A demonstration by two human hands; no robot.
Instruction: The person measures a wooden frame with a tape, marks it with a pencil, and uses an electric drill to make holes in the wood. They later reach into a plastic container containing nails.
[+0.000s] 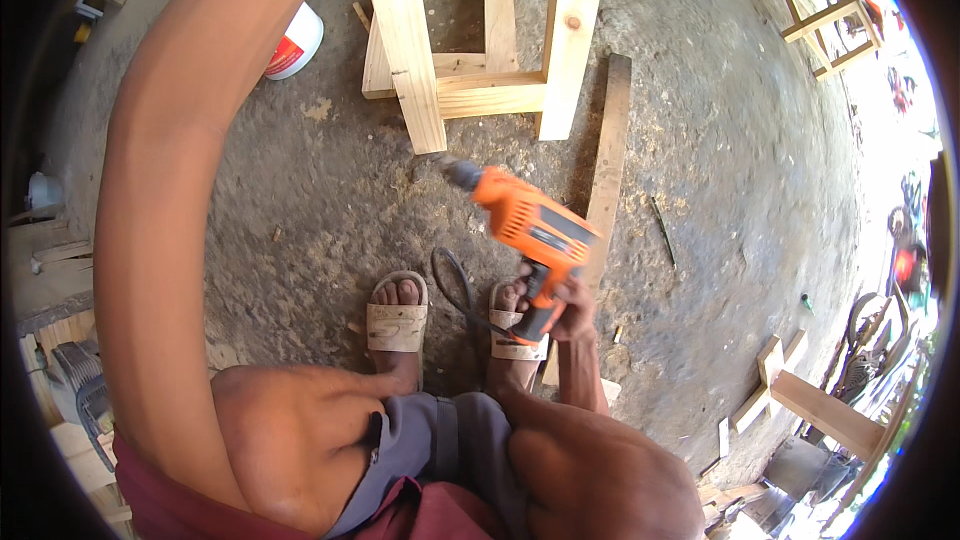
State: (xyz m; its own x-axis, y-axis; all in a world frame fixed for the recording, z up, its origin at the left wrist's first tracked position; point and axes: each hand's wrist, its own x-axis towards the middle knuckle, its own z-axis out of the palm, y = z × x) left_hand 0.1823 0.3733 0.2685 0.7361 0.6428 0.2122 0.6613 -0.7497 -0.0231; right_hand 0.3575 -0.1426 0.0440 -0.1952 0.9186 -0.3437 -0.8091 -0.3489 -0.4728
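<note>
An orange and black corded power drill (pixel 530 218) is held by its handle in my right hand (pixel 572 308), the fingers closed round the grip. Its chuck points up and to the left, near the lower end of one leg of a pale wooden frame (pixel 490 96). The bit is smeared, so I cannot tell whether it touches the wood. From the handle a dark cable (pixel 455 275) loops down between my feet. My left arm (pixel 160 190) reaches up past the top edge beside the frame, and its hand is out of sight.
A long board (pixel 611 140) lies on the rough floor right of the frame. Behind my left arm stands a white bucket (pixel 300 48) with a red label. Another wooden frame (pixel 820 20) is at the upper right. Joined timber pieces (pixel 825 410) lie lower right.
</note>
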